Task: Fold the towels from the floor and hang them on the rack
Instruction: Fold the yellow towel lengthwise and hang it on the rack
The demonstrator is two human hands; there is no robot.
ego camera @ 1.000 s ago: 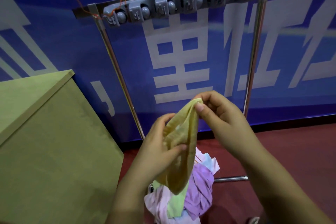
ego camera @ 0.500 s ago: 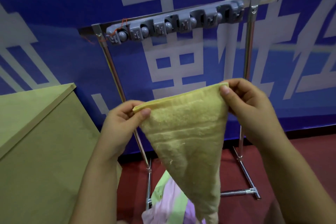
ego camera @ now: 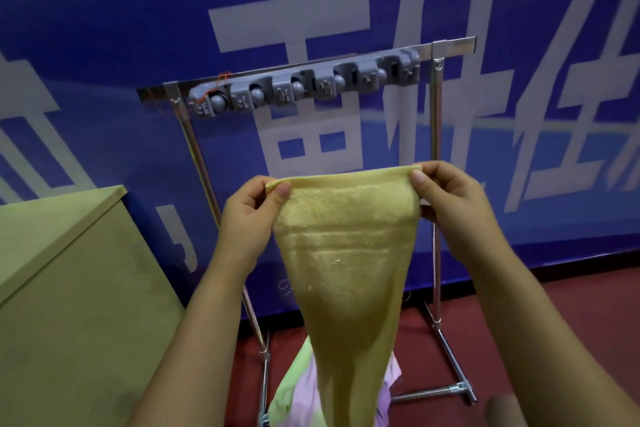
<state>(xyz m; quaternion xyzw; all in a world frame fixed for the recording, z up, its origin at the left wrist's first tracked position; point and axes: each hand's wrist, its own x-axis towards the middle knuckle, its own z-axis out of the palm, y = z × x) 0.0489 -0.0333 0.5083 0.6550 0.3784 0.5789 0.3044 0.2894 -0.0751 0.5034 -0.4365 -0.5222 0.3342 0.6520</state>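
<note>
Two hands pinch the top corners of the yellow towel (ego camera: pixel 346 253) at centre frame, left hand (ego camera: pixel 247 218) and right hand (ego camera: pixel 450 204) spreading it flat, likely to fold; the rack (ego camera: pixel 304 87) stands behind, more towels (ego camera: pixel 294 385) heaped below.

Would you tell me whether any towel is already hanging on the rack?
No, the rack bar and clips are bare; both hands hold the yellow towel below it.
</note>
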